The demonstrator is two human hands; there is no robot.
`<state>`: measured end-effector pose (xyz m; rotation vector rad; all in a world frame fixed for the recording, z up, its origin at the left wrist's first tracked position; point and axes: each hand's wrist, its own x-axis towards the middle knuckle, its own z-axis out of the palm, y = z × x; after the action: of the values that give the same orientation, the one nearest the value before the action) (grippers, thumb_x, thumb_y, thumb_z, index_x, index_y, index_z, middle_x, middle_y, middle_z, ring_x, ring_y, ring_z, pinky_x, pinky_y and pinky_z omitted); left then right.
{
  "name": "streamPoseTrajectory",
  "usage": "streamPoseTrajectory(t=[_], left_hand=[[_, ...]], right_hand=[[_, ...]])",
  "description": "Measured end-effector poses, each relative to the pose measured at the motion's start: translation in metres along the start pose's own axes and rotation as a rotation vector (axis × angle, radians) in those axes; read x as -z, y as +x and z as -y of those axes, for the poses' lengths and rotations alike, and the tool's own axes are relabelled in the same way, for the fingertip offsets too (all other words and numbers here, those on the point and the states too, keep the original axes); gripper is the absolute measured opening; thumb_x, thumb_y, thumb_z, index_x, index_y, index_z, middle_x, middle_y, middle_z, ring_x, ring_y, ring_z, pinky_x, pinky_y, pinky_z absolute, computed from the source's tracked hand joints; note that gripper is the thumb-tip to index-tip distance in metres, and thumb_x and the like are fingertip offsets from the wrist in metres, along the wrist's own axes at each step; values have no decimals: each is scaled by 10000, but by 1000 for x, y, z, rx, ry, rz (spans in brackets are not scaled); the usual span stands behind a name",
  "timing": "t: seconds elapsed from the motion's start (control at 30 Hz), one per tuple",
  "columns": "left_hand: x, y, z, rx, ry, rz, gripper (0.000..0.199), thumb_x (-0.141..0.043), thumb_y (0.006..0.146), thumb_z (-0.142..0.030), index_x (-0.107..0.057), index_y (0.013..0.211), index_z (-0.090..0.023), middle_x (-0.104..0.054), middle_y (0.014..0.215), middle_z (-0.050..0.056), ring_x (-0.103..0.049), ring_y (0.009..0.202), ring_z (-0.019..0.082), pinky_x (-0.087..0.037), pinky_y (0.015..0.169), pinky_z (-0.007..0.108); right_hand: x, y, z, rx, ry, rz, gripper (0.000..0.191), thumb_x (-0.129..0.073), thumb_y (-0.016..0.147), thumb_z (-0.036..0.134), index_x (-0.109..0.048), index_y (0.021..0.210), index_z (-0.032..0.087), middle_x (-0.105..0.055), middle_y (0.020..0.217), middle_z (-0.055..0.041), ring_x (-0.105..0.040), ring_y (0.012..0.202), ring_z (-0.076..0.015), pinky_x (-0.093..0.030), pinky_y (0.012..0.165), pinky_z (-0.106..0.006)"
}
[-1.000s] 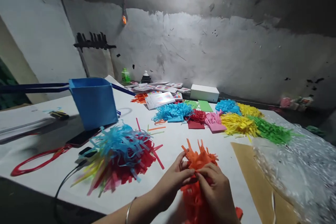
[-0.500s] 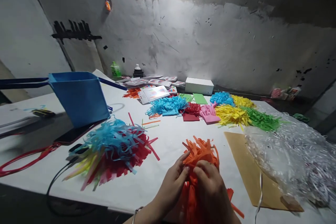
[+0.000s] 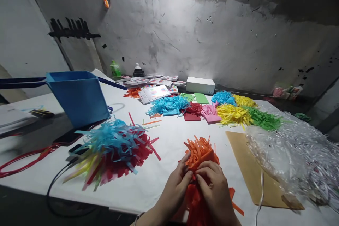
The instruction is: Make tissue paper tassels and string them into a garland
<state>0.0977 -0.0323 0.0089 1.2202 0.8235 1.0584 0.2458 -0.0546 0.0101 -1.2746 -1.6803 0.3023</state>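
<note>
Between my hands, near the table's front edge, is a bundle of orange tissue-paper fringe (image 3: 199, 150), its cut strips fanning out at the far end. My left hand (image 3: 176, 183) grips its left side, fingers along the paper. From the right, my right hand (image 3: 214, 187) pinches the bundle's middle with thumb and fingertips. Red-orange paper (image 3: 195, 201) hangs down below, partly hidden by my right hand. To the left lies a pile of blue and red fringed tissue (image 3: 119, 144), with yellow and pink strips sticking out beneath.
A blue paper bag (image 3: 78, 99) stands at left beside a phone (image 3: 70, 136) and a cable. Further back are several coloured fringe bundles (image 3: 169, 105), flat packets (image 3: 154, 94) and a white box (image 3: 200, 85). Brown card (image 3: 243, 159) and clear plastic wrap (image 3: 280, 162) lie at right.
My right hand has shifted slightly on the orange fringe, its fingertips now pinching closer to my left thumb. A folded band of orange paper shows more plainly across the bundle.
</note>
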Motion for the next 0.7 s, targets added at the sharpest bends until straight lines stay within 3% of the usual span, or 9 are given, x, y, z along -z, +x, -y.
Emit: streamPoseTrajectory(t=[0.1,0.17,0.27,0.37,0.43,0.53,0.63,0.7], left_hand=[[2,0,0,-58,123,21,528,-510,933,-281,-442,1452,-206,-652,1299,113,-628,1128,244,-478,1027,414],[3,0,0,-98,271,35,522,-462,946,-251,-421,1464,-197,-700,1194,116,-666,1017,239,-512,957,410],[6,1,0,-226,550,63,570,-453,905,-167,-416,1472,-201,-725,1115,116,-683,926,244,-538,872,405],[8,3,3,-343,709,85,633,-459,870,-105,-393,1486,-234,-706,1202,121,-681,997,248,-540,893,401],[10,5,5,-373,764,90,643,-454,878,-89,-370,1495,-246,-716,1186,115,-688,1003,242,-553,879,387],[12,7,8,-422,878,66,635,-469,879,-74,-384,1478,-264,-743,1081,88,-710,927,234,-579,813,366],[12,8,5,-537,937,37,605,-452,846,-6,-475,1386,-279,-715,1126,78,-710,950,217,-585,806,334],[11,7,0,-628,935,27,463,-452,872,-7,-568,1238,-266,-675,1174,78,-702,969,196,-580,804,295]], right_hand=[[8,6,5,-188,200,104,174,-644,848,115,-604,710,214,-646,875,-16,-645,835,-188,-529,736,-298],[13,11,8,-191,230,133,184,-642,853,112,-591,705,210,-638,859,-14,-649,810,-174,-537,699,-268],[18,16,11,114,8,11,151,-545,912,100,-633,840,199,-647,934,-52,-646,848,-186,-545,728,-289],[19,18,14,495,-347,-97,235,-493,935,81,-634,1108,154,-675,1046,-118,-639,902,-233,-533,792,-365],[19,18,15,564,-469,-61,237,-492,935,72,-638,1110,136,-691,984,-121,-637,856,-242,-522,751,-367],[23,21,15,388,-377,97,237,-432,942,88,-650,893,167,-652,821,-75,-614,727,-210,-489,649,-325],[32,30,13,-22,-79,251,245,-421,935,178,-638,823,191,-640,819,-52,-614,742,-202,-478,684,-326],[36,36,11,-256,92,283,203,-467,904,246,-644,817,196,-659,820,-45,-627,782,-212,-478,723,-332]])
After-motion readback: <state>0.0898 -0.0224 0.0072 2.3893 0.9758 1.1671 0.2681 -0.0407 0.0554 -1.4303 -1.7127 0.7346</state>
